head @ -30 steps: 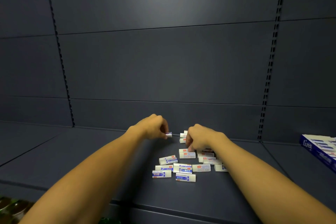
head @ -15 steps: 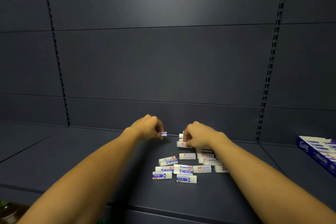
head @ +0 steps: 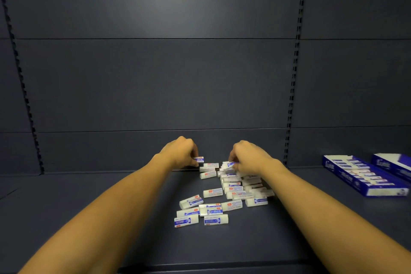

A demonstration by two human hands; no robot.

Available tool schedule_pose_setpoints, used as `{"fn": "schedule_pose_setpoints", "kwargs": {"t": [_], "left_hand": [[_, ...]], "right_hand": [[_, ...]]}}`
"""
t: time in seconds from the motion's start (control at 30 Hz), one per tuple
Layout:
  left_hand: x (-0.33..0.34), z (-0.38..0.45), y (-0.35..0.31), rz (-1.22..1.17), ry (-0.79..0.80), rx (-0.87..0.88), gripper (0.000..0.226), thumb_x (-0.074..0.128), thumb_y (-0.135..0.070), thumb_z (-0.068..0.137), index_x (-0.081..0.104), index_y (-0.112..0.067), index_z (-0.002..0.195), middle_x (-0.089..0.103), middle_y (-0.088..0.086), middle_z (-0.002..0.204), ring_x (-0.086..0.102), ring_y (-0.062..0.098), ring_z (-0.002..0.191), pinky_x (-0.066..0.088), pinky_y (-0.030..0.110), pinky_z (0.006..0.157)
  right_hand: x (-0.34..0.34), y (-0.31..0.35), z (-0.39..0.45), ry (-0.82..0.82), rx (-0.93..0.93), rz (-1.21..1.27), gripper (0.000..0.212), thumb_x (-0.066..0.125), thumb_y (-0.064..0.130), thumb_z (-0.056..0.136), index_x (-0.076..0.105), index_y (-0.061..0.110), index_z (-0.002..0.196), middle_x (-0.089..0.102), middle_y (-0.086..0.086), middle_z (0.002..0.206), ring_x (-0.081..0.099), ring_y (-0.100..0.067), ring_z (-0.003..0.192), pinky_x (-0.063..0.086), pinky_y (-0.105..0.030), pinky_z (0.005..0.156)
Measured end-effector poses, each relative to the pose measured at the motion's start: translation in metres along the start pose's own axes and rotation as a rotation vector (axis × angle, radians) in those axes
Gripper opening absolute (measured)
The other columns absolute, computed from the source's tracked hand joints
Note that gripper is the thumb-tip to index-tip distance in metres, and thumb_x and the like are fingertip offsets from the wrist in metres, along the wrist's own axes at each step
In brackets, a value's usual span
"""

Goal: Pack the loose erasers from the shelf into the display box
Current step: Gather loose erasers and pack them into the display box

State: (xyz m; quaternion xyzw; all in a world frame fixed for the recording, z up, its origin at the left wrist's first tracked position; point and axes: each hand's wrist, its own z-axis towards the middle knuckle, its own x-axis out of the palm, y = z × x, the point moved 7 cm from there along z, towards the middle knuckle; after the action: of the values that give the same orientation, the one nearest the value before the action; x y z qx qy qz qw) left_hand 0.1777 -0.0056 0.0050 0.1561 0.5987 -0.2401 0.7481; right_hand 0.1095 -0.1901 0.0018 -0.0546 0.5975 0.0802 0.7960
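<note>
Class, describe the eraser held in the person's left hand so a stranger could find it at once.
Start at the dark shelf and follow the left hand to its fingertips. The eraser pinched there is white with a blue label, raised above the loose pile, which lies flat.

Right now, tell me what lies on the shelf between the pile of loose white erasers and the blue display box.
Head view: only the right forearm crosses above; dark shelf between the loose white erasers and blue display box is bare.
</note>
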Motion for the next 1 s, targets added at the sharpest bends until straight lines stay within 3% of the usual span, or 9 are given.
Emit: {"fn": "schedule_pose_setpoints", "kwargs": {"t": [0.1, 0.37, 0.63, 0.8, 0.93, 1.0], "left_hand": [[-0.004, 0.008, -0.018, 0.019, -0.060, 0.040, 0.023, 0.076, -0.040, 0.087, 0.075, -0.023, 0.102, 0.071, -0.002, 0.098, 0.065, 0.019, 0.088, 0.057, 0.038, 0.076], [0.004, 0.025, -0.075, 0.030, -0.132, 0.189, 0.015, 0.074, -0.037, 0.088, 0.072, -0.026, 0.099, 0.066, -0.007, 0.097, 0.061, 0.016, 0.091, 0.050, 0.031, 0.069], [0.006, 0.035, -0.134, -0.021, -0.170, 0.297, 0.020, 0.073, -0.042, 0.089, 0.071, -0.025, 0.101, 0.066, -0.007, 0.100, 0.060, 0.015, 0.092, 0.052, 0.032, 0.072], [0.007, 0.038, -0.174, -0.039, -0.146, 0.330, 0.022, 0.076, -0.041, 0.087, 0.072, -0.025, 0.101, 0.067, -0.006, 0.101, 0.060, 0.016, 0.090, 0.055, 0.036, 0.076], [0.007, 0.036, -0.211, -0.047, -0.143, 0.350, 0.024, 0.076, -0.040, 0.087, 0.072, -0.024, 0.104, 0.067, -0.003, 0.104, 0.061, 0.019, 0.092, 0.053, 0.034, 0.075], [0.008, 0.033, -0.229, -0.063, -0.127, 0.348, 0.025, 0.076, -0.039, 0.087, 0.072, -0.022, 0.106, 0.068, -0.002, 0.106, 0.063, 0.020, 0.093, 0.055, 0.036, 0.077]], "right_hand": [[-0.014, -0.013, -0.015, -0.048, 0.043, -0.089, 0.020, 0.066, 0.017, 0.087, 0.074, 0.020, 0.105, 0.063, 0.001, 0.107, 0.058, -0.021, 0.103, 0.050, -0.036, 0.076], [-0.037, -0.050, -0.060, -0.135, 0.228, -0.140, 0.017, 0.067, 0.021, 0.088, 0.074, 0.024, 0.103, 0.064, 0.004, 0.107, 0.059, -0.018, 0.102, 0.054, -0.036, 0.079], [-0.044, -0.098, -0.113, -0.159, 0.406, -0.087, 0.013, 0.068, 0.023, 0.085, 0.074, 0.027, 0.097, 0.063, 0.006, 0.102, 0.062, -0.019, 0.094, 0.052, -0.034, 0.075], [-0.057, -0.126, -0.146, -0.160, 0.447, -0.101, 0.013, 0.068, 0.022, 0.086, 0.072, 0.025, 0.098, 0.062, 0.007, 0.103, 0.060, -0.017, 0.095, 0.053, -0.034, 0.075], [-0.068, -0.147, -0.172, -0.176, 0.444, -0.120, 0.011, 0.068, 0.025, 0.086, 0.070, 0.026, 0.097, 0.060, 0.008, 0.102, 0.059, -0.017, 0.092, 0.041, -0.029, 0.066], [-0.072, -0.157, -0.185, -0.175, 0.445, -0.128, 0.011, 0.067, 0.024, 0.086, 0.070, 0.027, 0.095, 0.060, 0.007, 0.102, 0.060, -0.018, 0.093, 0.043, -0.030, 0.066]]}}
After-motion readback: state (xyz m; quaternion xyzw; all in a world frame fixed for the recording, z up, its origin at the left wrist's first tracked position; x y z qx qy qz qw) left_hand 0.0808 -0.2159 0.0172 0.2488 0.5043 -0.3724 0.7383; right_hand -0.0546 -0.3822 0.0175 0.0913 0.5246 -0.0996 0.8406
